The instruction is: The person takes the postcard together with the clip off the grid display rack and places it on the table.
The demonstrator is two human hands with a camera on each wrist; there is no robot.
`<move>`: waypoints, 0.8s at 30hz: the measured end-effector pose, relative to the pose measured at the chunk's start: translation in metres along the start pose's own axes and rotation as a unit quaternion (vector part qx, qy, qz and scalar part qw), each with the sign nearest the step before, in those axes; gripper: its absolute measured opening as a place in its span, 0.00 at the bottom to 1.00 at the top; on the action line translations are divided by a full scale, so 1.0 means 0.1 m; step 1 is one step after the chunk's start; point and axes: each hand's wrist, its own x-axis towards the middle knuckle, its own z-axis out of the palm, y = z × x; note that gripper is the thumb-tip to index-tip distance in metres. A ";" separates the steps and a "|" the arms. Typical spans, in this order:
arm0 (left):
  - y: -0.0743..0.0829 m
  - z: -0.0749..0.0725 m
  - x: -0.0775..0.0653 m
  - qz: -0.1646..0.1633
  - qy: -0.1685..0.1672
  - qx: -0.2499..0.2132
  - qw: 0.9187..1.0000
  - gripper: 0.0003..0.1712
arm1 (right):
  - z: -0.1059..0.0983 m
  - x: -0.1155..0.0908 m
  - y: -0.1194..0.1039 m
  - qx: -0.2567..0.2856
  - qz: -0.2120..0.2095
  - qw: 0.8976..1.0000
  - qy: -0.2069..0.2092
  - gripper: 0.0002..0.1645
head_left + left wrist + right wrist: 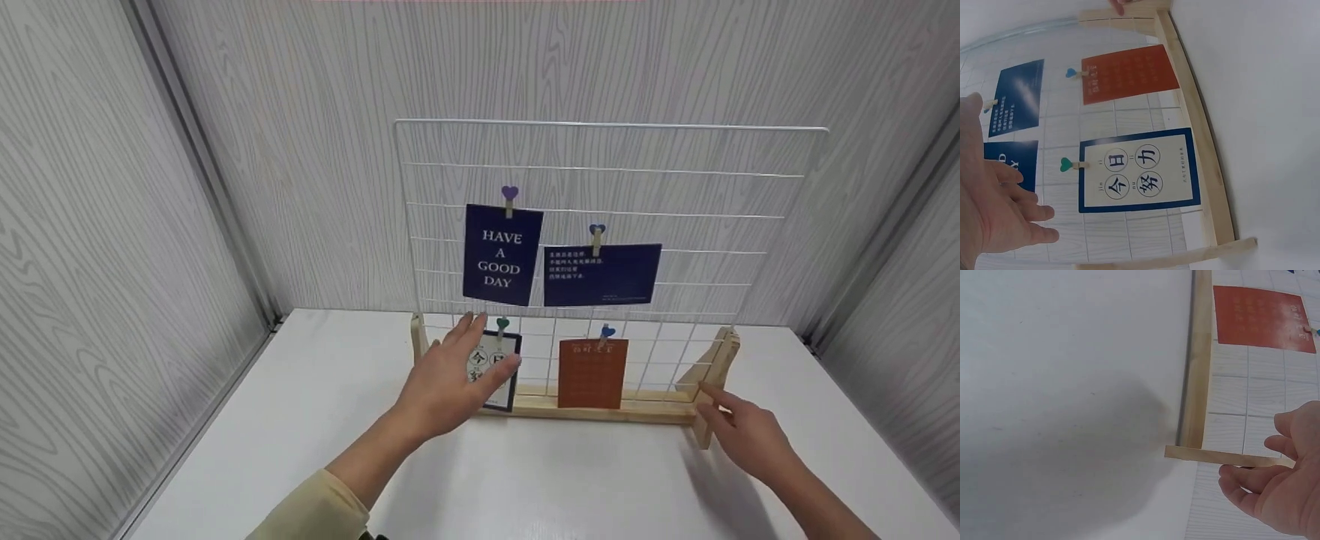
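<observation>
A white wire grid (611, 125) stands upright in a wooden base (652, 414). At its right end, my right hand (750, 439) pinches the wooden side foot (1213, 456), with fingers on both sides of the wood. My left hand (446, 386), fingers spread, hovers before a white card with a dark blue border (1139, 171) and holds nothing. In the head view it partly covers that card. An orange-red card (591, 379) hangs to the right. Higher up hang a dark blue "HAVE A GOOD DAY" card (501, 259) and a wide dark blue card (615, 281).
Small heart-topped clips hold the cards: purple (510, 193), green (502, 323) and two blue, one on the wide card (597, 229). The stand rests on a white table (570, 480). Wood-grain panels (315, 150) rise behind and at both sides.
</observation>
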 end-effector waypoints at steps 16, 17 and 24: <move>0.58 -0.04 0.38 0.078 0.047 -0.090 0.992 0.51 | -0.24 -0.12 -0.70 0.011 -0.106 0.957 0.270 0.22; 0.61 -0.05 0.42 0.085 0.052 -0.096 0.990 0.51 | -0.26 -0.11 -0.77 0.024 -0.110 0.957 0.266 0.22; 0.81 -0.13 0.71 0.102 0.054 -0.119 0.986 0.44 | -0.37 0.08 -1.11 0.152 -0.107 0.967 0.172 0.27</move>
